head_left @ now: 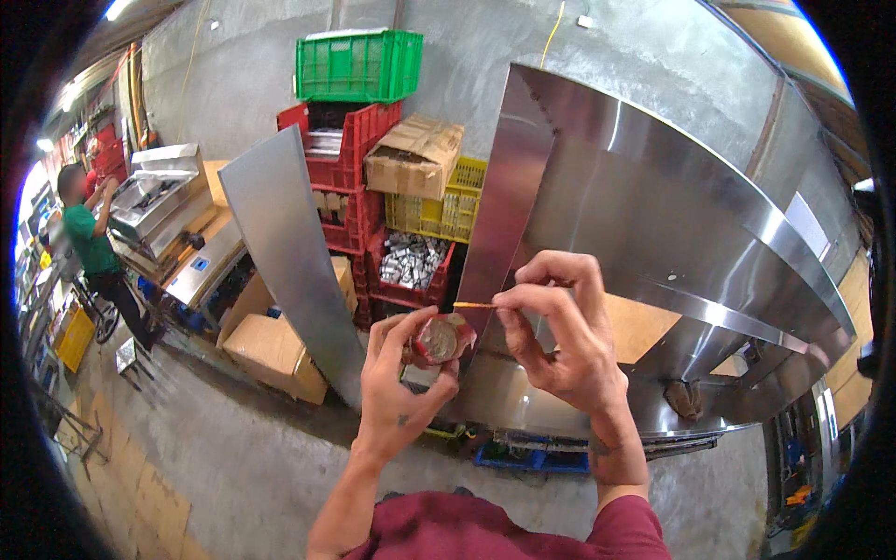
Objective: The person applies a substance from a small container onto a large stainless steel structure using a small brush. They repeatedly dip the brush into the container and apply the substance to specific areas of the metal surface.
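My left hand is wrapped round a small round red container, its open top showing a greyish-brown surface. Between the thumb and fingertips of my right hand is a thin yellow-orange stick, held level just above the container and apart from it. Both hands are raised in front of a large shiny sheet-metal structure, which has a tall flat side and a wide opening. A dark brown cloth or glove lies low on its metal surface.
Stacked red crates, a green crate, a yellow crate and a cardboard box stand ahead. Left of them leans a metal sheet. A person in green works at a bench far left. Blue pallets sit low.
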Demonstrator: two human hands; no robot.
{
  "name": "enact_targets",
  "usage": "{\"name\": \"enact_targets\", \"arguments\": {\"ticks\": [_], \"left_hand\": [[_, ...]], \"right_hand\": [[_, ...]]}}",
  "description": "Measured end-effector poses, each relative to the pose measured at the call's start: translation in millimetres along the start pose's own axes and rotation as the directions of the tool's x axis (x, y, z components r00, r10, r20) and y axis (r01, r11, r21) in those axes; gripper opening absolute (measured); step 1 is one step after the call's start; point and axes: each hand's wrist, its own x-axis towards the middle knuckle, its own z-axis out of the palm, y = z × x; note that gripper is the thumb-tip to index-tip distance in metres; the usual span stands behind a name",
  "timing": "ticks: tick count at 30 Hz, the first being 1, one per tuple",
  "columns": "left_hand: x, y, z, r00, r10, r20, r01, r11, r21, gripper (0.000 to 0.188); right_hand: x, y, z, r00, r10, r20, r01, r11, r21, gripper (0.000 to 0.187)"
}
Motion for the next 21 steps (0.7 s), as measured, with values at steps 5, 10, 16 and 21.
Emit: {"name": "enact_targets", "arguments": {"ticks": [5,10,16,21], "left_hand": [[2.3,3.0,1.9,1.000,-0.007,-0.009,0.006,0.997,-0.080,0.066],[1.1,0.7,-0.8,1.000,-0.010,0.002,0.010,0.999,-0.044,0.065],[0.8,-0.6,-3.3,0.999,0.035,-0.012,-0.036,0.998,-0.049,0.067],[0.1,2.9,-7.2,1.000,-0.024,-0.006,0.023,0.997,-0.079,0.067]], "right_hand": [[52.1,9.3,-22.9,0.918,-0.147,-0.368,0.078,0.978,-0.195,0.024],[110.2,46.0,-34.9,0.783,-0.377,-0.495,0.173,0.896,-0.409,0.019],[128.4,67.4,-28.7,0.797,-0.353,-0.490,0.171,0.910,-0.378,0.020],[127.1,71.9,-24.3,0.810,-0.352,-0.469,0.171,0.907,-0.384,0.023]]}}
